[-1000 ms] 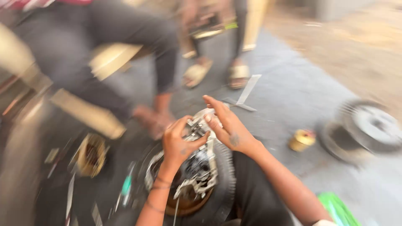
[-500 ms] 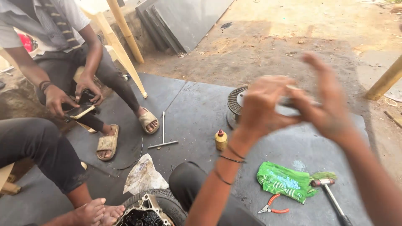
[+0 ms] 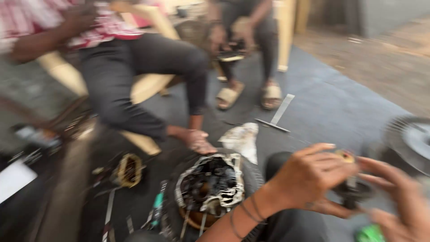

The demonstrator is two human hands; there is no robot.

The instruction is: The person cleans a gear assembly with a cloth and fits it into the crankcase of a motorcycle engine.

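Note:
The view is blurred. My left hand [image 3: 313, 179], bracelets on its wrist, is closed around a small dark round part [image 3: 354, 190] low at the right. My right hand [image 3: 396, 192] reaches in from the right with curved fingers touching or nearly touching the same part; blur hides its grip. A small yellow object [image 3: 345, 156] shows just above my left fingers. To the left of my hands, a dirty, opened engine case [image 3: 210, 183] rests on a black tyre [image 3: 251, 177].
One person in dark trousers sits on a pale wooden stool [image 3: 148, 87], bare foot [image 3: 197, 141] beside the tyre. Another sits behind in sandals [image 3: 229, 95]. A T-shaped metal tool [image 3: 275, 118], crumpled paper [image 3: 242, 136], round finned part [image 3: 412, 139], green bag [image 3: 369, 233] and coil ring [image 3: 127, 170] lie around.
My view has swung down and left, bringing the engine case back into sight. My hands, raised in front half a second ago, are now low at the right around the dark part.

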